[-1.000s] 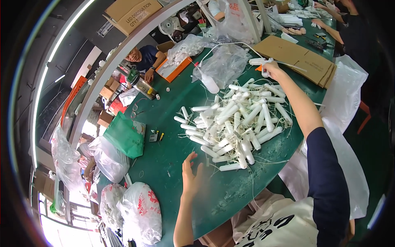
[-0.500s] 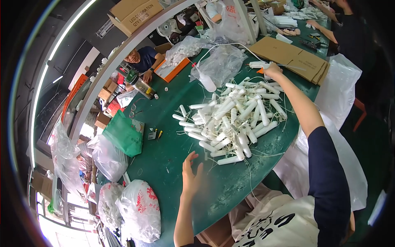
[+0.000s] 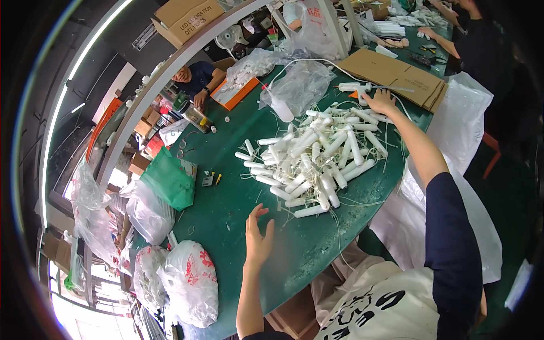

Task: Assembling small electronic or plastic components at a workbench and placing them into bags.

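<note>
Table (image 3: 221, 226), with a heap of white tubes (image 3: 317, 150) and, past its far right, a glue gun (image 3: 352, 87).
Left hand (image 3: 258, 237): grip open, empty. Right hand (image 3: 381, 102): at the gun's handle, closure uncertain; step apparently handling the gun, any lift calling for a firm grip. Barrel lies crosswise, nozzle end pointing left.

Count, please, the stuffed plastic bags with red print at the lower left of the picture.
2. One bag is farther left; the larger bag is beside it, to the right. Others may be hidden behind them.
</note>
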Available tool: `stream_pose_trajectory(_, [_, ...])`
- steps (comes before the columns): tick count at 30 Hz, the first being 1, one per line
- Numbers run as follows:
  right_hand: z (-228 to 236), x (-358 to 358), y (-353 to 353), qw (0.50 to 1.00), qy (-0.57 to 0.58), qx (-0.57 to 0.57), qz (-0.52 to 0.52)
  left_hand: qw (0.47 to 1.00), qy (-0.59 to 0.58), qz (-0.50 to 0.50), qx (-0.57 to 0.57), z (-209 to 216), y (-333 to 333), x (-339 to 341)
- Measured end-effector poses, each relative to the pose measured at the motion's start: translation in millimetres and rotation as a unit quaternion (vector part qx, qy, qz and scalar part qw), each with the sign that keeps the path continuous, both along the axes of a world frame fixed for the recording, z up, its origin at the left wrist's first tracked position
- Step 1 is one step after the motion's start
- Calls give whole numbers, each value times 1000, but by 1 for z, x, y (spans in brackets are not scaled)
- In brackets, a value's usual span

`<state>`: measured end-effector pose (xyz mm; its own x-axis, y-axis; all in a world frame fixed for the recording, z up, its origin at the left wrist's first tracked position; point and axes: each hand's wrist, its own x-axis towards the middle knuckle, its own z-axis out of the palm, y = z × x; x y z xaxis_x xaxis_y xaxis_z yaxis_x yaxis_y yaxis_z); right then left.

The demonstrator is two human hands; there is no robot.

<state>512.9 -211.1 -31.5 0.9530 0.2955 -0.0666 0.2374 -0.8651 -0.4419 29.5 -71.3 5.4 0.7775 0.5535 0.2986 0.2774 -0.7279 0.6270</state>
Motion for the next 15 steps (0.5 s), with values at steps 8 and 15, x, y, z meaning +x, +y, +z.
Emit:
stream_pose_trajectory(8, [13,-26,5,958,-224,94,154,1000,-5,-18,-2,7,-7,-3])
stream_pose_trajectory(15, [10,-35,13,942,-169,45,285,1000,11,-25,4,8,-12,-9])
